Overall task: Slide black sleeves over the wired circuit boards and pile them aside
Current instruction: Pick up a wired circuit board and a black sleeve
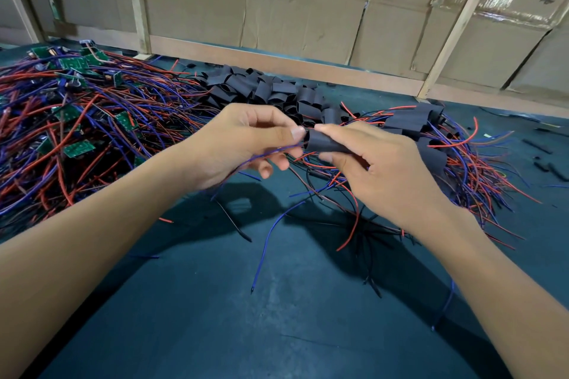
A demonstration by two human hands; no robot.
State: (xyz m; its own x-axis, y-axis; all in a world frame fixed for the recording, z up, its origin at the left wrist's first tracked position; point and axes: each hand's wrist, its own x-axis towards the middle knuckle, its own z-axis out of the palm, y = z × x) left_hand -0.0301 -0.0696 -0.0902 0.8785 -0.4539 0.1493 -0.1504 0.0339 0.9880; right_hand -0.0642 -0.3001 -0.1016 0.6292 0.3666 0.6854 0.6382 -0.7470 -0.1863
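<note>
Both hands busy | right hand [381,169] grips black sleeve [326,143] | left hand [243,141] pinches wires [271,154]

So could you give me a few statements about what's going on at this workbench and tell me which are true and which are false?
1. The right hand holds a black sleeve. True.
2. The bare green circuit boards are heaped on the person's right. False: they lie on the left, tangled in red and blue wires.
3. A pile of empty black sleeves lies beyond the hands. True.
4. The left hand is flat on the table. False: it is raised, and wires run from its pinching fingers.
5. The wall behind the bench is bare brick. False: it is lined with cardboard and wooden strips.
</note>
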